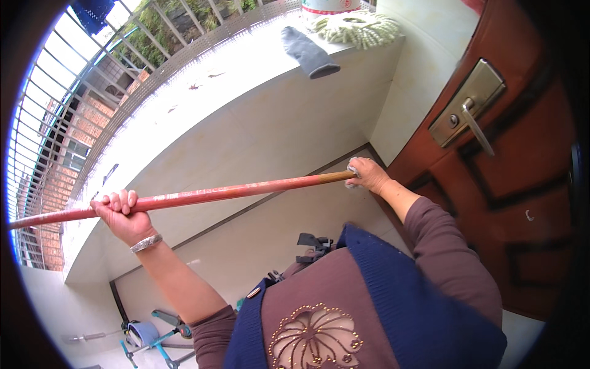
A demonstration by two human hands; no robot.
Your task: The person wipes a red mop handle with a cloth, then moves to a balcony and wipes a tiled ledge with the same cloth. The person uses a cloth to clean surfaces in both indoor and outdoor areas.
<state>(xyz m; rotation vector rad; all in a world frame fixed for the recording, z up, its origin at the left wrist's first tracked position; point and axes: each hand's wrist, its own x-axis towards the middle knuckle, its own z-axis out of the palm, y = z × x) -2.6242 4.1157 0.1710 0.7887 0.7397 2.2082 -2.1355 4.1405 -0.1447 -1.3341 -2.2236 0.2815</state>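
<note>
A long red wooden pole [221, 191], its right end bare wood, runs nearly level across the view. Around its left part my left hand [123, 214] is closed, with a silver bracelet at the wrist. Near the bare wooden end, my right hand [368, 175] grips the pole through a whitish cloth [354, 167], which shows at the fingers. The pole's far left end runs out at the picture's rim. Beyond the pole, a grey fabric sleeve or sock [309, 53] hangs slightly over the ledge, beside a pale green string mop head [357, 28].
A white ledge [221, 87] curves below metal window bars [92, 41]; a white-and-red bucket [329, 5] stands there. At the right is a reddish-brown door [511, 184] with a metal handle [477, 127]. A bluish bucket [143, 333] and a teal-and-grey folding frame [161, 343] stand on the floor.
</note>
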